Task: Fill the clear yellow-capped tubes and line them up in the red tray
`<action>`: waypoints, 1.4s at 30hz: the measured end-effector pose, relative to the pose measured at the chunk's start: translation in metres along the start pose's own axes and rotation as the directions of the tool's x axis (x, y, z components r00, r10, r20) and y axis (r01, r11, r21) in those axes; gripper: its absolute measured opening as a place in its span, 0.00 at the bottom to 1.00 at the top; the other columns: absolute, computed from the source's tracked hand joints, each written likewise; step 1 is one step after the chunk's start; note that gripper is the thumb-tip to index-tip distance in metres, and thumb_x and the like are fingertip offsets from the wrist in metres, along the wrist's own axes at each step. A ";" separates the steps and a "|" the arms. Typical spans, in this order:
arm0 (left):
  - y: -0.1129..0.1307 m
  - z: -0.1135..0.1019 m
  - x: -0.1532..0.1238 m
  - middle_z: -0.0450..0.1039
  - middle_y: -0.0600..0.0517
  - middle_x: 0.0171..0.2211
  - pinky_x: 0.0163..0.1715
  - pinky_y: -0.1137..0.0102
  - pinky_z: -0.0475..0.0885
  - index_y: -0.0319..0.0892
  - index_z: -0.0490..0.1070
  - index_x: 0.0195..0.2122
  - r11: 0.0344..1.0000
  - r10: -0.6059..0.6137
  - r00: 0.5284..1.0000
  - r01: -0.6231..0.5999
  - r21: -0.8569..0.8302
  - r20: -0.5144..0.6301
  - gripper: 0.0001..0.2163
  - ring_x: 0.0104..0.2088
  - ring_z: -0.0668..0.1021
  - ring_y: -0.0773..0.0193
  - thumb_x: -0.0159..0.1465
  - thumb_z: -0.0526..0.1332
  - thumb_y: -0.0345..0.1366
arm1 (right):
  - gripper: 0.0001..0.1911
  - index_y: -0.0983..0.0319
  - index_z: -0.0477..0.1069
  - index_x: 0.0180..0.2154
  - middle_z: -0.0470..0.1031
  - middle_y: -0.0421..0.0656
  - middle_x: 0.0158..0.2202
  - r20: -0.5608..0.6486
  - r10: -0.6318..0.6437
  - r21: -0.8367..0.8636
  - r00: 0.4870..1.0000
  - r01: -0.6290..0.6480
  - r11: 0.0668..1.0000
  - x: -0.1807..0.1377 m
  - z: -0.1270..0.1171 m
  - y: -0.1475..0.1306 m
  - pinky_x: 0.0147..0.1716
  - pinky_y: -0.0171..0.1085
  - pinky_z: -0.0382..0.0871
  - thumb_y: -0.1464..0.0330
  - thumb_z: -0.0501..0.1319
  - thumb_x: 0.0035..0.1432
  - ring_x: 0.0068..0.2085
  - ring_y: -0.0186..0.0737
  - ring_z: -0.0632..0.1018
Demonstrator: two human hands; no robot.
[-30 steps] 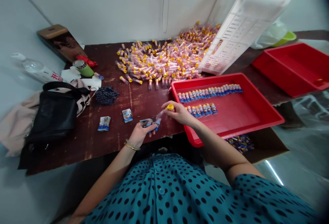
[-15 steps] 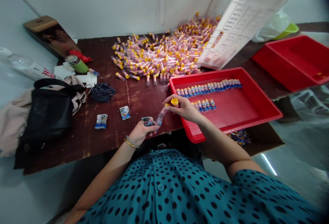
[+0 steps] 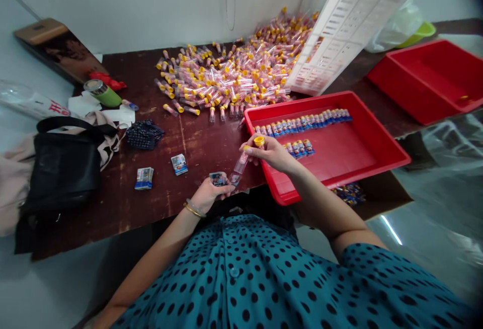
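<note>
Steadying things over the front of the desk, I've got both hands busy here, and they're close together! On my left hand, the fingers are closed, thumb pressing down on a few printed sleeves, glossy ones, their top edges poking up past the grip. And over on my right hand, the fingers are curled in tight around the yellow-capped end of a clear tube, pink inside, slanting down and across to the left thumb; whether its lower end sits inside a sleeve or only against one, I can't tell from here. There's a second yellow cap too, facing up out of that same right hand! Just beside it, the red tray carries a long row of sleeved tubes at the back and a short row nearer the forearm. Left of the hands, two small stacks, the nearer stack and the farther stack, lie apart on the wood. Beyond, against the wall, what a heap of capped tubes, spreading right up to a tilted white crate
</note>
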State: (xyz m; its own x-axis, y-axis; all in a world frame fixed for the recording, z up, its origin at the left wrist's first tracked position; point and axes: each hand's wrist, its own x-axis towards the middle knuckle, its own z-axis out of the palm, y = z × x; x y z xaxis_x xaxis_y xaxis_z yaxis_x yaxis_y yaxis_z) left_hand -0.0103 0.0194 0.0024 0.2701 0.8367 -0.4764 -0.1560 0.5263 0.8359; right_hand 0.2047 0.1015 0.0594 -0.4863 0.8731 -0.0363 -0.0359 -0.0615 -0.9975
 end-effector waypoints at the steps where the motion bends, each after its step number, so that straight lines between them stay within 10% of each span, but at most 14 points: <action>1: 0.001 0.000 -0.001 0.70 0.57 0.19 0.17 0.77 0.60 0.41 0.67 0.25 1.000 -0.007 1.000 0.007 -0.014 0.015 0.14 0.19 0.70 0.71 0.47 0.74 0.34 | 0.14 0.62 0.69 0.34 0.76 0.42 0.38 0.010 -0.001 -0.022 1.000 0.001 1.000 -0.001 0.001 0.002 0.25 0.31 0.68 0.58 0.66 0.55 0.27 0.30 0.71; 8: 0.002 0.006 -0.005 0.70 0.56 0.22 0.17 0.77 0.59 0.41 0.66 0.26 0.987 -0.118 0.989 0.126 -0.101 0.089 0.17 0.20 0.73 0.70 0.46 0.75 0.37 | 0.12 0.63 0.72 0.37 0.76 0.41 0.35 0.011 -0.076 -0.285 0.997 0.075 0.955 -0.010 0.007 0.009 0.32 0.32 0.67 0.61 0.66 0.56 0.31 0.33 0.72; 36: 0.009 0.034 -0.012 0.72 0.55 0.26 0.20 0.76 0.66 0.39 0.74 0.34 0.995 0.073 0.996 -0.076 -0.069 -0.044 0.17 0.25 0.72 0.69 0.52 0.72 0.46 | 0.12 0.62 0.73 0.37 0.76 0.44 0.45 -0.094 -0.059 -0.018 0.994 0.058 0.998 -0.052 0.037 0.036 0.47 0.38 0.70 0.62 0.67 0.55 0.45 0.40 0.77; 42: 0.009 0.038 -0.006 0.73 0.53 0.30 0.21 0.76 0.67 0.39 0.75 0.37 0.996 0.071 0.991 -0.077 -0.043 -0.116 0.19 0.26 0.73 0.69 0.49 0.73 0.46 | 0.22 0.59 0.71 0.50 0.75 0.43 0.45 -0.281 -0.051 -0.015 0.958 0.049 0.999 -0.052 0.034 0.042 0.49 0.38 0.69 0.62 0.68 0.54 0.47 0.40 0.76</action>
State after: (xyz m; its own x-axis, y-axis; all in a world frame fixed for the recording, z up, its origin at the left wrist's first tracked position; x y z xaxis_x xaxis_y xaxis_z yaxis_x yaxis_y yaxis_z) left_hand 0.0225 0.0132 0.0234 0.1466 0.8840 -0.4440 -0.2166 0.4666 0.8575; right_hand 0.1988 0.0366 0.0210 -0.2184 0.9759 -0.0010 -0.0471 -0.0115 -0.9988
